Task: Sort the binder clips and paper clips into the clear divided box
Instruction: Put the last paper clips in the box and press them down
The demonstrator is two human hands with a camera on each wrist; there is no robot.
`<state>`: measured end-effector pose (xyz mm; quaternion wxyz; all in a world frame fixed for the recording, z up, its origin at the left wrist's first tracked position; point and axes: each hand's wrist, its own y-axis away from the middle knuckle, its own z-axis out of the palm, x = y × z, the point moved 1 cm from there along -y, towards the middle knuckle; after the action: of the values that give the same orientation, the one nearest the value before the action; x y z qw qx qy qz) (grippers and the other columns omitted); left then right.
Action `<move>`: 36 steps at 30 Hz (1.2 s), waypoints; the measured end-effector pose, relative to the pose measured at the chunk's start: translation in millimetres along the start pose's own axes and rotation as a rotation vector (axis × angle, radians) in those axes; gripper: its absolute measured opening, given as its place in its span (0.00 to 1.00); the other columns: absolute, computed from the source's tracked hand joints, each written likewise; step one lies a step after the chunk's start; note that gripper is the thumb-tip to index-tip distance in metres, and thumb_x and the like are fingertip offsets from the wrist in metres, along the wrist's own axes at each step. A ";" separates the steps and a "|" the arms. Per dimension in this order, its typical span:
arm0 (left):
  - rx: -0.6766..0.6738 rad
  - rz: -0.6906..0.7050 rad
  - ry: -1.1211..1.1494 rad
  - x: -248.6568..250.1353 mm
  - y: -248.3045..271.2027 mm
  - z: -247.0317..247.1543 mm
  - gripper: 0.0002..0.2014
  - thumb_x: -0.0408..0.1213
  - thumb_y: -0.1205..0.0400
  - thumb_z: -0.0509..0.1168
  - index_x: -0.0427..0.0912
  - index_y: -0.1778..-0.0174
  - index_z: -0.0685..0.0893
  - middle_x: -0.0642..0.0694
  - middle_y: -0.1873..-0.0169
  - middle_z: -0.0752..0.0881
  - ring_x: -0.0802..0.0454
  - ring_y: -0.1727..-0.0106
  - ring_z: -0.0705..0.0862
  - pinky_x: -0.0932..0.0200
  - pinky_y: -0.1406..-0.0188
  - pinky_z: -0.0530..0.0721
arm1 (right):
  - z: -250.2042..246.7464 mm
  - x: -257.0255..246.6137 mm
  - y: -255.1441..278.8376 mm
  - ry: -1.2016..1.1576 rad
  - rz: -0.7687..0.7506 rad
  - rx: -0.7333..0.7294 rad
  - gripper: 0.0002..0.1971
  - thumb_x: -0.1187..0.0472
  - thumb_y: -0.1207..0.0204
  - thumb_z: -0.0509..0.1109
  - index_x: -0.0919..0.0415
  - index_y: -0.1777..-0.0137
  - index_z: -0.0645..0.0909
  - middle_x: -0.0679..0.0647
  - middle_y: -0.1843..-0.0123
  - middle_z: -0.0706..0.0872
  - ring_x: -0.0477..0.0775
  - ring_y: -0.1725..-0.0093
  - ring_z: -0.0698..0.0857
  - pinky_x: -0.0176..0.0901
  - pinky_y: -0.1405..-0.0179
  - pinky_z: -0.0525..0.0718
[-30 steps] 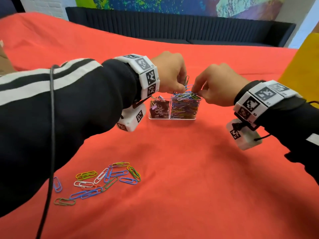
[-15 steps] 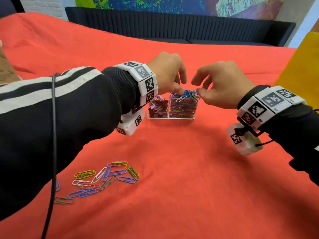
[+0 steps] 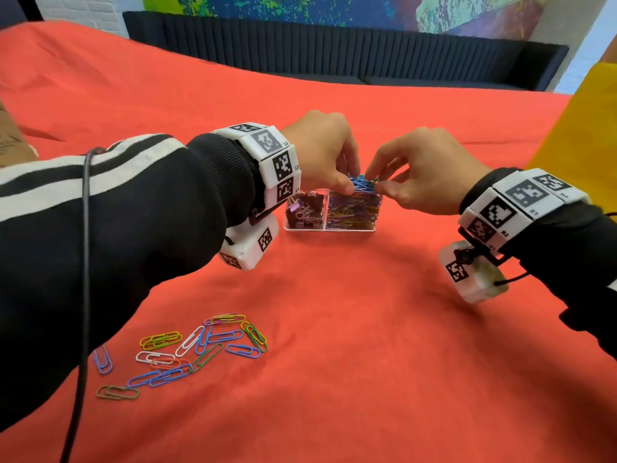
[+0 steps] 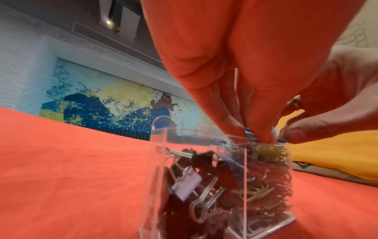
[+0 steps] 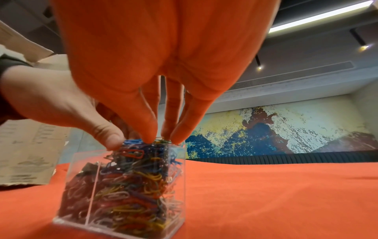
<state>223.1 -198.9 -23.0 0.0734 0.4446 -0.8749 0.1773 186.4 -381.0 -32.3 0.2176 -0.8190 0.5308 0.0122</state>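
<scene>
My left hand (image 3: 320, 155) and right hand (image 3: 430, 182) meet over the clear box (image 3: 334, 227) on the red-covered bench (image 3: 367, 329) — both pinching, fingertips against thumb, at the paper clips (image 3: 354, 205) heaped in its right compartment, directly beneath them. Binder clips (image 3: 303, 208) fill the left compartment. Loose clips (image 3: 200, 349) lie scattered near left. My right wristband (image 3: 494, 212) reads "R2" — my left wristband (image 3: 280, 165) "L2".

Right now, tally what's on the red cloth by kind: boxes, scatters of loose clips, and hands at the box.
Clear box: 1
Loose clip scatter: 1
Hands at the box's paper clips: 2, left hand and right hand
Total: 4
</scene>
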 end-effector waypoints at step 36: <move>-0.045 0.091 -0.154 3.5 -5.1 0.3 0.08 0.37 0.30 0.78 0.50 0.56 0.94 0.56 0.67 0.91 0.63 0.65 0.85 0.73 0.64 0.77 | 14.9 -2.8 -15.8 0.246 -0.107 -0.072 0.16 0.69 0.31 0.69 0.51 0.53 0.94 0.50 0.57 0.94 0.61 0.52 0.89 0.51 0.48 0.86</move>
<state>225.1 -204.3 -21.0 0.0078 0.4149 -0.9010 0.1263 202.1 -367.7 -39.6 0.1218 -0.8487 0.5082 -0.0808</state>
